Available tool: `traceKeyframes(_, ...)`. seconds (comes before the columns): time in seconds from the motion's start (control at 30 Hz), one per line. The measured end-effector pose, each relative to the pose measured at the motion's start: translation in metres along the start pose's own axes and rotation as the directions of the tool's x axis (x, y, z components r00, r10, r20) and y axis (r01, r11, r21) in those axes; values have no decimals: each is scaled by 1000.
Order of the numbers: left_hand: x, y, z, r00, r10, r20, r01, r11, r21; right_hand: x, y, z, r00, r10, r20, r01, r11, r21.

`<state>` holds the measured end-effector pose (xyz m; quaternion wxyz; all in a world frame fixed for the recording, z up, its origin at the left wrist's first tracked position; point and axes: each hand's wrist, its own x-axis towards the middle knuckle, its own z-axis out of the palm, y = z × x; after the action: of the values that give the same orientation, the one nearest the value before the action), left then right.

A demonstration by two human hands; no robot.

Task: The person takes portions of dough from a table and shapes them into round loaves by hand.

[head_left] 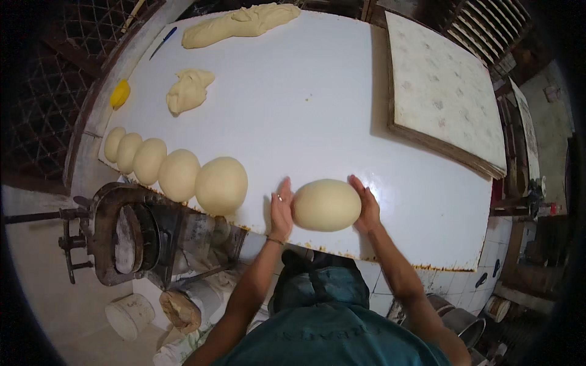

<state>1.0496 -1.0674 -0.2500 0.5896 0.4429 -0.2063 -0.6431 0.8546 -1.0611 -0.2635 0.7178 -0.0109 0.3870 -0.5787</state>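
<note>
A large, smooth, pale dough ball (328, 205) rests on the white table (293, 134) near its front edge. My left hand (281, 210) lies along its left side and my right hand (366, 205) along its right, so the ball is cupped between my two palms. The fingers of both hands are stretched out and point away from me. To the left, several more round dough balls (221, 185) sit in a row along the table's front edge. Farther back lie a small rough lump of dough (188, 91) and a long thick slab of dough (239, 26).
A stack of pale boards (444, 91) covers the right rear of the table. On the left edge are a yellow scraper-like piece (120, 94) and a blue-handled knife (163, 43). A heavy metal machine (129, 235) stands below left, beside a white bucket (130, 316).
</note>
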Motion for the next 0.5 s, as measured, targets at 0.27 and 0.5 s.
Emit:
traceKeyframes(0.27,-21,-45,-14,991,-132,23,128,882,-454,117,-13,53,786,255,563,-131,959,-251)
traceKeyframes(0.5,45,19,-7,996,80,-26,-74,982,176,194,-64,89,722,540,432,-108,705,-701)
